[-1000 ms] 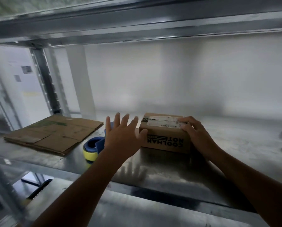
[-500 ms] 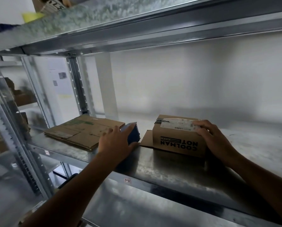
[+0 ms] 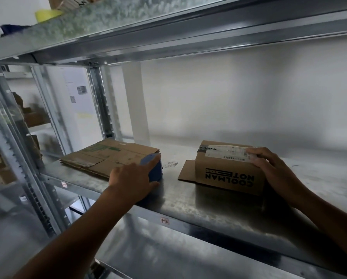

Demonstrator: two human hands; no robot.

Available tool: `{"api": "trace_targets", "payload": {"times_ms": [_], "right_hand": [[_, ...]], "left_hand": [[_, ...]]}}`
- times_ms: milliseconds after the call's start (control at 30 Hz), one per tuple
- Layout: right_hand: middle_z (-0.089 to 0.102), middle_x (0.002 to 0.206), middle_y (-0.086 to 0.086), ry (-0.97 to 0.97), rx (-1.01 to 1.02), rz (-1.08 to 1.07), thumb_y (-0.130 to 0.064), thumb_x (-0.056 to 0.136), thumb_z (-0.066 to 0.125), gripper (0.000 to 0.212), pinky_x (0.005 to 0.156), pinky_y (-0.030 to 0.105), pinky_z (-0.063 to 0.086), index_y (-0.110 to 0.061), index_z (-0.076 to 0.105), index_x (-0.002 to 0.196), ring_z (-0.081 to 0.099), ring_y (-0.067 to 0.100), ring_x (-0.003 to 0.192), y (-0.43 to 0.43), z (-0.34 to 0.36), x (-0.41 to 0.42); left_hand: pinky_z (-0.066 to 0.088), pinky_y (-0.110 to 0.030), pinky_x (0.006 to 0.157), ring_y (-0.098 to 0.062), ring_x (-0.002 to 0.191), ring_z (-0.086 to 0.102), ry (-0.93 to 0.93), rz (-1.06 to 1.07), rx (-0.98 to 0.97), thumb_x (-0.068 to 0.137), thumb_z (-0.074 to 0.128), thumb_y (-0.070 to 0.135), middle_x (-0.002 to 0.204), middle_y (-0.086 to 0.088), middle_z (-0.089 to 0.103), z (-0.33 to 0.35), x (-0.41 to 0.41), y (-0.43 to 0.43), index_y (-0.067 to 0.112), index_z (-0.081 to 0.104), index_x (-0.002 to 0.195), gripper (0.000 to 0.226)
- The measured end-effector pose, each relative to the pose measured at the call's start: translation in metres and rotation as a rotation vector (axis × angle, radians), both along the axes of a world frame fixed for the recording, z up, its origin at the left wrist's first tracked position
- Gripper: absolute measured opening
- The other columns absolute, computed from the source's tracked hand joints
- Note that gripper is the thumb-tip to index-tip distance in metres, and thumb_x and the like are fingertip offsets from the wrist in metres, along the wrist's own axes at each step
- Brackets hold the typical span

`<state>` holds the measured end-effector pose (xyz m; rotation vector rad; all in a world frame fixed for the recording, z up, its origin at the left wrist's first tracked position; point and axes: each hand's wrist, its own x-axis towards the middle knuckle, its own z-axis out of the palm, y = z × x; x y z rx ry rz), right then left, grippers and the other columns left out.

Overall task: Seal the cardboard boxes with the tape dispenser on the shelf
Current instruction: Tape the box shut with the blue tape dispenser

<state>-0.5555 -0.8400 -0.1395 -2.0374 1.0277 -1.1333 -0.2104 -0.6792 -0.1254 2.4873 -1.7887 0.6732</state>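
A small brown cardboard box (image 3: 225,174) printed "COOLMAN NOT" stands on the metal shelf (image 3: 188,200), with a white label on top and one flap lying flat at its left. My right hand (image 3: 269,168) rests over the box's top right corner, fingers curled on the label. Left of the box sits the blue tape dispenser (image 3: 155,170). My left hand (image 3: 132,180) grips it from the near side, index finger along its top, thumb under its right side. Most of the dispenser is hidden by the hand.
Flattened cardboard sheets (image 3: 108,156) lie on the shelf behind and left of the dispenser. An upper shelf (image 3: 168,27) hangs close overhead, with a yellow roll (image 3: 46,15) on it. Upright posts (image 3: 100,101) stand at the left; a white wall is behind.
My left hand went from spread open near the box down onto the tape dispenser and closed round it. The view shifted left and up. My right hand stayed on the box.
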Motion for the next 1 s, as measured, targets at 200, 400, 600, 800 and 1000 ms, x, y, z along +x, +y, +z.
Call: {"api": "trace_targets", "payload": {"times_ms": [200,400,600,800,1000], "right_hand": [[0.052,0.138,-0.004,-0.009,0.023,0.004,-0.037,0.104,0.049,0.023,0.078,0.027,0.044,-0.053,0.061,0.115,0.056,0.005,0.110,-0.002,-0.001,0.001],[0.053,0.137,-0.004,-0.026,0.025,0.004,-0.035,0.105,0.048,0.023,0.079,0.027,0.044,-0.050,0.061,0.114,0.056,0.006,0.110,0.001,-0.003,0.004],[0.054,0.135,0.000,-0.046,0.019,-0.011,-0.027,0.105,0.050,0.022,0.089,0.034,0.046,-0.040,0.064,0.115,0.058,0.015,0.114,0.009,0.001,0.010],[0.053,0.134,-0.007,-0.011,0.026,0.001,-0.023,0.104,0.052,0.024,0.103,0.028,0.046,-0.039,0.063,0.118,0.054,0.007,0.121,0.010,0.006,0.006],[0.062,0.124,-0.017,-0.165,0.169,0.136,-0.036,0.102,0.053,0.021,0.087,0.022,0.054,-0.048,0.068,0.110,0.064,0.002,0.108,0.006,0.012,-0.001]], "left_hand": [[0.056,-0.035,0.074,-0.026,0.102,0.068,-0.047,-0.040,-0.061,0.090,0.048,0.075,0.132,-0.006,0.064,-0.001,0.015,0.001,0.053,-0.008,0.152,0.086],[0.047,-0.034,0.066,-0.024,0.098,0.068,0.082,-0.118,-0.183,0.090,0.056,0.069,0.123,-0.004,0.068,-0.004,0.022,-0.006,0.056,0.001,0.151,0.082],[0.053,-0.034,0.073,-0.019,0.084,0.060,0.205,-0.426,-0.287,0.094,0.043,0.071,0.106,-0.001,0.063,0.026,0.000,-0.043,0.059,-0.014,0.149,0.080],[0.053,-0.029,0.079,-0.013,0.092,0.063,0.233,-0.841,-0.138,0.088,0.041,0.079,0.112,0.010,0.065,0.075,-0.041,-0.103,0.066,0.007,0.151,0.072],[0.045,-0.016,0.079,-0.004,0.095,0.058,0.186,-0.955,-0.030,0.085,0.062,0.071,0.125,0.020,0.065,0.092,-0.072,-0.156,0.071,0.014,0.147,0.078]]}}
